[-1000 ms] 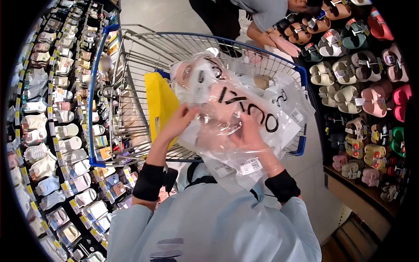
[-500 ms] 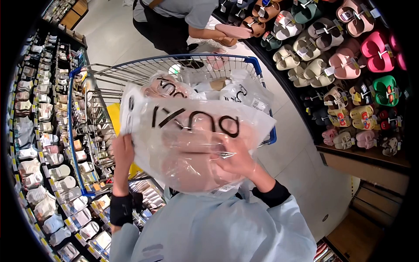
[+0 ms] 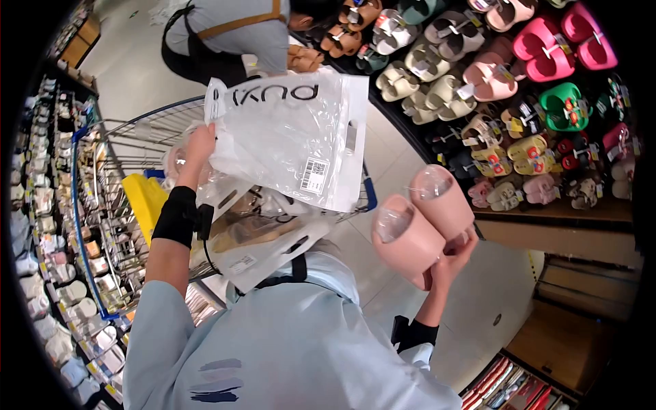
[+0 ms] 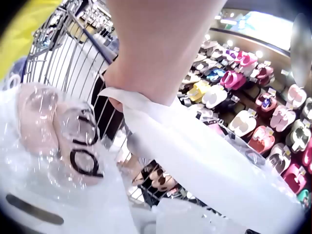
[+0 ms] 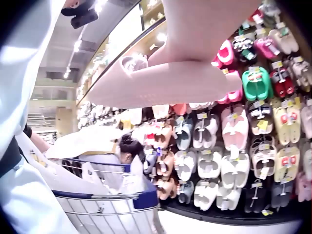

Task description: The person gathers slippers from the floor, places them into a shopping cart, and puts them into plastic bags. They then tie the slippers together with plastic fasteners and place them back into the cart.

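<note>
In the head view my left hand [image 3: 199,152] pinches the side edge of a clear and white plastic bag [image 3: 287,143] with black lettering and a barcode label. The bag hangs flat over the cart, with no slippers visible inside. Off to the right, my right hand [image 3: 459,256] grips a pair of pink slippers [image 3: 412,251] from below at one end. Clear plastic padding sits in their openings. One slipper's sole [image 5: 165,85] spans the top of the right wrist view. Another bagged pink pair [image 4: 39,124] lies below my left hand in the left wrist view.
A wire shopping cart with a blue rim [image 3: 370,195] holds more bagged slippers and a yellow bag [image 3: 145,205]. Slipper racks [image 3: 492,78] stand at right, sock displays [image 3: 68,273] at left. A person in grey [image 3: 239,41] bends beyond the cart.
The pink slippers have come out of the bag into my right hand, which has moved right. My left hand has raised the bag. The view has turned toward the right.
</note>
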Available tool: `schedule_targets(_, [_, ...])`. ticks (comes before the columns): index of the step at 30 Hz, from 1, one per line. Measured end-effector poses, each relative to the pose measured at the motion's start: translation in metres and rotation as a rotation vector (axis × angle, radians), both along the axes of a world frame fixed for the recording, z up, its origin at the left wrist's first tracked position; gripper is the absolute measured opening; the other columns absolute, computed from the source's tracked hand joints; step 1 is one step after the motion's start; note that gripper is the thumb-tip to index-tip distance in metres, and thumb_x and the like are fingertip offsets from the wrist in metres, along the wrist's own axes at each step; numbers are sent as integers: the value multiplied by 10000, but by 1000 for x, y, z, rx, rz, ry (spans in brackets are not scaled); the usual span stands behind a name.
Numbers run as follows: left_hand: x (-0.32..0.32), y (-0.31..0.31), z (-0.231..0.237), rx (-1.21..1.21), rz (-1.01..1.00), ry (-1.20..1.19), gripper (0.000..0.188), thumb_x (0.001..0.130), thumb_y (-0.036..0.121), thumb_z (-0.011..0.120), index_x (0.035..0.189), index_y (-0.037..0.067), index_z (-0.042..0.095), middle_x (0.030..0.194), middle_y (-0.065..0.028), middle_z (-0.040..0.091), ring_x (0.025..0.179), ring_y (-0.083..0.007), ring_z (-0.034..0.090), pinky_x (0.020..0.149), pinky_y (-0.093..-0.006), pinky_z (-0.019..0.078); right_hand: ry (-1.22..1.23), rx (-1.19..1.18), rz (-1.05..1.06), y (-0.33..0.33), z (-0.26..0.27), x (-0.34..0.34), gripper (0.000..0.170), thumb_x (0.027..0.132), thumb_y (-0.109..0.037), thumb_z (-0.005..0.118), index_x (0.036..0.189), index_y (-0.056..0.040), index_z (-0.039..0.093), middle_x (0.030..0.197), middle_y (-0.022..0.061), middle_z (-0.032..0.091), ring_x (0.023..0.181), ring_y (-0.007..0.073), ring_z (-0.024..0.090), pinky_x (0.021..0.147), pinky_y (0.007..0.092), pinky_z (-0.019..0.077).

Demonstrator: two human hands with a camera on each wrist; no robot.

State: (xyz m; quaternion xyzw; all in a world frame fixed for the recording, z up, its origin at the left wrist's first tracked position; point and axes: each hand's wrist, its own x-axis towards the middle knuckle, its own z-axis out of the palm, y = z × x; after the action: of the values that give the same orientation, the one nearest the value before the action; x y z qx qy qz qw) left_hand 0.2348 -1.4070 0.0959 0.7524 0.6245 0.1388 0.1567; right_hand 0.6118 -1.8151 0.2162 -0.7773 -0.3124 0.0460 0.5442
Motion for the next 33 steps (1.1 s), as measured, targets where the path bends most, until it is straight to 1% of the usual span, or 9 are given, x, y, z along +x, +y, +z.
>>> schedule_targets(5, [45,-23,-44,-207,-221,118,437,881,332,424,939,-78,561,913,-312,582,881,-450,561,800,-498,426,95,157,30,6,20,-16,764,643,-39,742,1263,-72,297,1175,128,488,1054,211,508,858,314,425])
schedule_targets(7, [48,-34,-27,-250,-139,-118,384,844,251,504,1062,-64,486,1064,-307,539,1006,-422,524,861,-477,406,93,134,107,26,4,-21,743,639,-10,718,1251,-70,301,1142,122,496,1037,193,511,816,294,437])
schedule_targets(10, [51,-43,29,309,-307,-250,510,804,190,597,1227,-20,402,1233,-225,440,1146,-333,444,953,-399,358,37,55,290,74,7,-41,698,621,77,625,1227,-58,306,1083,98,483,990,171,518,767,270,451])
schedule_targets(11, [58,-57,61,124,-345,-441,525,812,202,601,1250,-5,398,1239,-196,449,1137,-300,456,951,-382,360,52,62,323,89,3,-47,698,621,77,625,1227,-58,306,1083,98,483,990,171,518,767,270,451])
schedule_targets(13, [71,-100,130,-436,-340,-730,528,839,236,598,1285,31,404,1259,-124,463,1115,-208,471,923,-328,378,85,154,508,115,-2,-59,543,626,15,650,1105,-16,396,819,58,488,650,98,514,547,220,469])
schedule_targets(16, [77,-146,145,-682,-373,-963,360,848,179,593,1165,22,521,1001,-53,595,881,-100,536,704,-247,443,-1,207,671,141,-17,-73,542,602,2,677,1080,-5,421,787,82,496,583,129,503,470,243,426])
schedule_targets(23, [27,-156,121,-418,98,-1071,126,854,121,575,906,8,600,807,-25,624,741,-70,580,664,-199,454,-16,-93,708,161,-39,-93,550,592,-70,695,1078,8,448,791,129,501,702,259,521,615,337,434])
schedule_targets(31, [-40,-155,30,-970,323,-1744,137,911,191,491,956,62,505,951,-78,608,890,-167,611,786,-273,512,-191,-371,784,157,-94,-134,616,661,-96,700,1192,-14,400,952,214,553,868,343,539,748,406,436])
schedule_targets(33, [-40,-159,25,-1056,344,-1567,159,912,198,490,992,60,492,987,-87,597,912,-182,604,810,-289,502,-222,-401,787,150,-101,-138,635,684,-76,693,1224,-19,365,950,216,549,877,328,562,759,385,451])
